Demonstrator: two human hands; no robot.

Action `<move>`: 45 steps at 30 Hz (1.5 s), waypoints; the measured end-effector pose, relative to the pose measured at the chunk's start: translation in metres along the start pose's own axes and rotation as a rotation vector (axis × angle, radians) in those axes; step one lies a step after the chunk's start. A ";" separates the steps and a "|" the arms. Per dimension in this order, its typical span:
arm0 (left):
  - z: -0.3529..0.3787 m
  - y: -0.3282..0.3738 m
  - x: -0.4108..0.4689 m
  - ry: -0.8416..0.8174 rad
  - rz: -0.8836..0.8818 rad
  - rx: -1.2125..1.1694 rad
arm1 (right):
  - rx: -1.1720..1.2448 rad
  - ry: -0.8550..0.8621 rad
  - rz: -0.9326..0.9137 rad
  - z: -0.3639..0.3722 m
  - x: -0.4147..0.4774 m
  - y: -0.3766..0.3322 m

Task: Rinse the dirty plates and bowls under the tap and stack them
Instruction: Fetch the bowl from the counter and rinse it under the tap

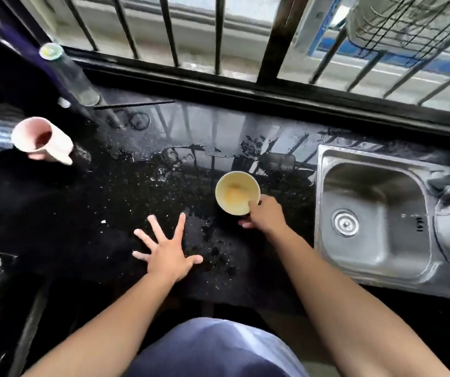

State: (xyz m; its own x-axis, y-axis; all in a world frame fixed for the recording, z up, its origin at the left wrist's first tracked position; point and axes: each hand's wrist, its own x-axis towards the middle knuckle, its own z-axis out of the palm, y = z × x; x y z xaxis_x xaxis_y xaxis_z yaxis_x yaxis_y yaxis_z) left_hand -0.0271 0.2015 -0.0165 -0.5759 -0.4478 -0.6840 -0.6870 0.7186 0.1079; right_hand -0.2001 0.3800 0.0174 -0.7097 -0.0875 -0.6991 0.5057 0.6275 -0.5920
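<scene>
**A:** Where's the bowl (236, 192)?

**B:** In the right hand (266, 216). One digit hooks over the near rim and the other fingers (245, 223) curl under the wall, so it's pinched at the edge nearest the person.

**A:** Lifted or resting?

**B:** Can't tell. It's mouth up over the wet counter (109, 191), with a yellowish smear inside.

**A:** And the left hand (167, 253)?

**B:** Wide open, with all five fingers (181, 224) straight and splayed, holding nothing. I can't say whether it hovers over the counter or presses on it. The bowl sits beyond its fingertips and to their right, near but apart. There are splashes of water between the two.

**A:** The sink (324, 164)?

**B:** Just right of the right hand's knuckles. It's steel, with the drain (345, 223) in plain view.

**A:** Anything else?

**B:** A pink cup (41, 140) lies well beyond the left fingertips, off to their left, its mouth turned towards the camera. A bottle (68, 74) stands farther out past it, close to the window bars (169, 31).
</scene>
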 end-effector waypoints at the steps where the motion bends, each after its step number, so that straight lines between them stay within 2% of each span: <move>1: -0.002 -0.002 0.000 -0.012 -0.001 0.010 | 0.022 0.015 0.007 -0.001 -0.011 0.005; 3: -0.007 -0.007 -0.001 -0.038 0.001 0.021 | 0.104 0.040 0.017 -0.003 -0.035 0.018; 5: -0.011 -0.009 -0.006 0.026 0.062 0.039 | 0.175 0.058 0.020 -0.010 -0.061 0.035; 7: -0.009 0.001 -0.017 0.157 0.208 0.031 | 0.210 0.086 0.031 -0.025 -0.084 0.054; 9: -0.001 0.026 -0.036 0.203 0.404 -0.101 | 0.231 0.108 0.037 -0.047 -0.102 0.076; 10: 0.004 0.045 -0.048 0.164 0.482 -0.225 | 0.244 0.117 0.039 -0.060 -0.108 0.089; 12: 0.014 0.093 -0.073 -0.040 0.512 -0.531 | 0.270 0.157 0.049 -0.086 -0.118 0.115; 15: 0.032 0.171 -0.110 -0.437 0.350 -0.936 | 0.315 0.217 0.059 -0.125 -0.128 0.159; 16: 0.041 0.194 -0.120 -0.532 0.321 -1.007 | 0.322 0.231 0.060 -0.140 -0.130 0.175; 18: 0.063 0.235 -0.137 -0.610 0.327 -1.063 | 0.325 0.243 0.057 -0.171 -0.133 0.204; 26: 0.153 0.346 -0.200 -0.440 0.183 -1.264 | 0.162 0.126 -0.074 -0.292 -0.136 0.276; 35: 0.160 0.411 -0.188 -0.359 0.165 -1.398 | 0.201 0.004 -0.136 -0.363 -0.108 0.271; 37: 0.162 0.425 -0.176 -0.356 0.158 -1.427 | 0.257 0.034 -0.087 -0.389 -0.097 0.270; 42: 0.155 0.464 -0.155 -0.353 0.191 -1.451 | 0.416 0.323 0.040 -0.490 -0.034 0.263; 45: 0.149 0.483 -0.147 -0.321 0.171 -1.427 | 0.453 0.416 0.078 -0.552 0.027 0.247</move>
State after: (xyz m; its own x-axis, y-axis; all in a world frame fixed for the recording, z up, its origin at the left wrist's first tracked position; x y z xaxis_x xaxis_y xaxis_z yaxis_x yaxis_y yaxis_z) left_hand -0.2086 0.6939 0.0284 -0.7032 -0.1419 -0.6967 -0.5775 -0.4575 0.6761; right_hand -0.3651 0.9594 0.0739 -0.7479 0.3117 -0.5861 0.6570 0.2213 -0.7207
